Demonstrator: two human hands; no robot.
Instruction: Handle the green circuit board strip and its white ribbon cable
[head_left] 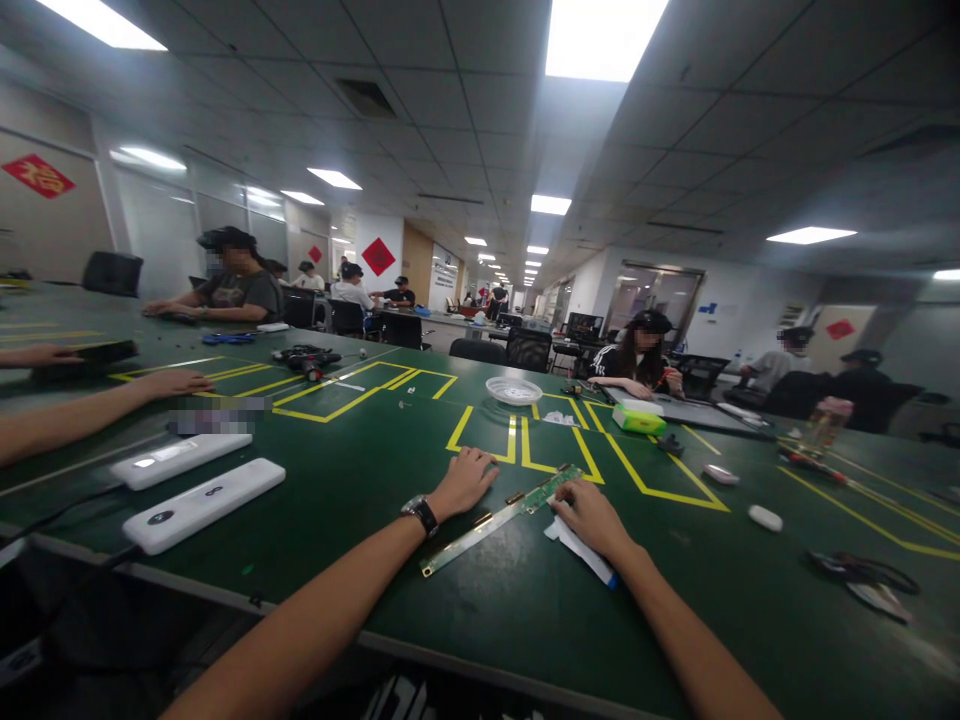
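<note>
A long, narrow green circuit board (484, 532) lies slantwise on the green table in front of me. Just beyond its left part rests my left hand (463, 482), fingers lowered to the tabletop and apart, with nothing visible in it. A watch is on that wrist. At the board's far right end, my right hand (589, 508) is curled, its fingertips at the board's edge. Under the right palm lies a white, flattened strip (581, 552) with a blue end, partly hidden by the hand; its kind is unclear.
A clear round plastic dish (514, 391) stands ahead, near white scraps (559, 418). To the right are a green tissue pack (637, 418) and a small white case (765, 517). White power banks (206, 505) lie left. Another person's hand (176, 383) reaches in; a power drill (309, 362) lies beyond.
</note>
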